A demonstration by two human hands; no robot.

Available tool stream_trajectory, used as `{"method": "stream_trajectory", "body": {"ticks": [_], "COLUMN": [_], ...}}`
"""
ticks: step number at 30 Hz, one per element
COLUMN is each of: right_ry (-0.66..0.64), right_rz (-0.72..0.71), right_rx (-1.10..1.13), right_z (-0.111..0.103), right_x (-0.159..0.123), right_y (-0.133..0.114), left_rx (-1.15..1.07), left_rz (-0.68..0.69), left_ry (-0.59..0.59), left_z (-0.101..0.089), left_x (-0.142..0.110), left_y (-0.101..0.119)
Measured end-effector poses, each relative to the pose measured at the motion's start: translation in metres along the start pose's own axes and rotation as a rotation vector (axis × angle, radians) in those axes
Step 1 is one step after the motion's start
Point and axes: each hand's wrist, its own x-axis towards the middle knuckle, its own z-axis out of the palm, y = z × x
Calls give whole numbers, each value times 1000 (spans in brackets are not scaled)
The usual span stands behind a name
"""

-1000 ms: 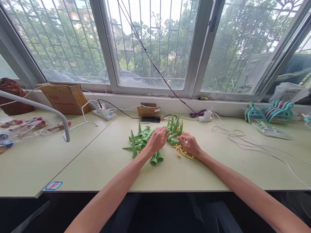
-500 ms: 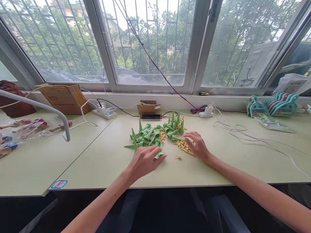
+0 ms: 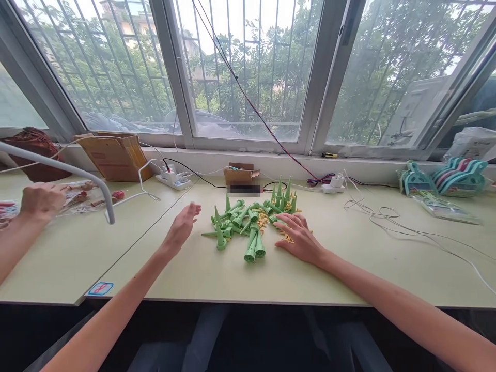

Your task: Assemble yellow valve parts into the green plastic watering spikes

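Note:
A loose heap of green plastic spikes (image 3: 241,219), each a hollow cone with a wider ribbed end, lies mid-table. Two of the spikes (image 3: 254,248) point their open ends towards me, and several others (image 3: 283,195) stand upright at the back right. My left hand (image 3: 181,227) is just left of the heap, fingers stretched out and nothing in it. With fingers spread, my right hand (image 3: 299,238) rests over small yellow plastic pieces (image 3: 287,237), partly covering them. More yellow pieces (image 3: 263,221) show between the spikes.
At far left, another person's hand (image 3: 42,201) is over plastic-wrapped items (image 3: 83,196), near a curved grey metal bar (image 3: 106,199). Power strips (image 3: 173,178), cables and a small cardboard box (image 3: 242,174) line the back. Teal plastic items (image 3: 459,178) sit at far right.
My left hand has drawn back leftward from the spikes, uncovering the front ones. The right hand has shifted left over the yellow pieces. Another person's hand has come in at far left.

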Motion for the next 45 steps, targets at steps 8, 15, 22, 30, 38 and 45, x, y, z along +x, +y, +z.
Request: {"method": "stream_trajectory", "body": {"ticks": [8, 15, 22, 30, 38, 45], "right_ry": [84, 41, -72, -217, -196, -196], "right_rz": [66, 255, 549, 619, 592, 586], "right_rx": [52, -52, -65, 7, -6, -14], "right_z": [-8, -9, 1, 3, 9, 12], "right_x": [-5, -23, -45, -38, -27, -25], "right_y": [-4, -2, 6, 2, -7, -9], "left_rx": [360, 492, 445, 396, 349, 197], "left_rz": [223, 307, 253, 103, 132, 112], "left_ry": [-618, -568, -545, -497, -502, -452], "left_z": [7, 37, 56, 68, 72, 69], "left_x": [18, 0, -17, -28, -33, -28], "left_y": [-24, -10, -7, 4, 5, -2]}}
